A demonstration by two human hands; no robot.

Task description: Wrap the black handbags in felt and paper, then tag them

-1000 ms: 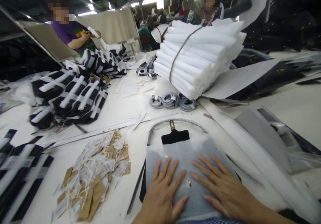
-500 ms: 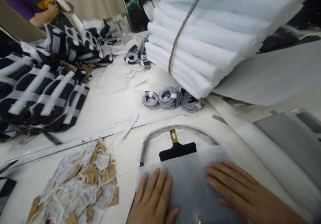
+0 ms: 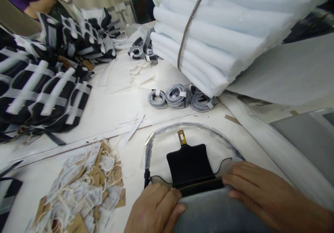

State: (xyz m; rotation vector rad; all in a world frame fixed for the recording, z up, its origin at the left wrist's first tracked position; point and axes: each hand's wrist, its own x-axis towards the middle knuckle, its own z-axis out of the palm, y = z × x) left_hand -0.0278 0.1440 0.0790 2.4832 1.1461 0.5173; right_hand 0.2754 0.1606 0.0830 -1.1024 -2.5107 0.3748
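Note:
A black handbag (image 3: 190,163) lies in front of me at the bottom of the head view. Its flap is turned up and points away from me, with a gold clasp plate (image 3: 182,137) at the tip. A handle (image 3: 188,125) wrapped in clear film arches beyond the flap. Grey translucent sheeting (image 3: 208,210) covers the bag's front. My left hand (image 3: 156,207) has its fingers curled over the left of the bag's mouth. At the right of the mouth, my right hand (image 3: 257,193) grips the edge, thumb in front.
Paper tags with strings (image 3: 86,191) are heaped on the left. Behind them stand several wrapped black bags (image 3: 36,90). Coiled straps (image 3: 179,95) lie ahead, below a tied stack of white padding (image 3: 208,34). A grey case (image 3: 308,142) is at right; a person's hand (image 3: 44,1) shows far left.
My flat hands have curled onto the bag's top edge. The mouth now gapes, and more of the black flap shows above the grey sheeting. The view has shifted slightly.

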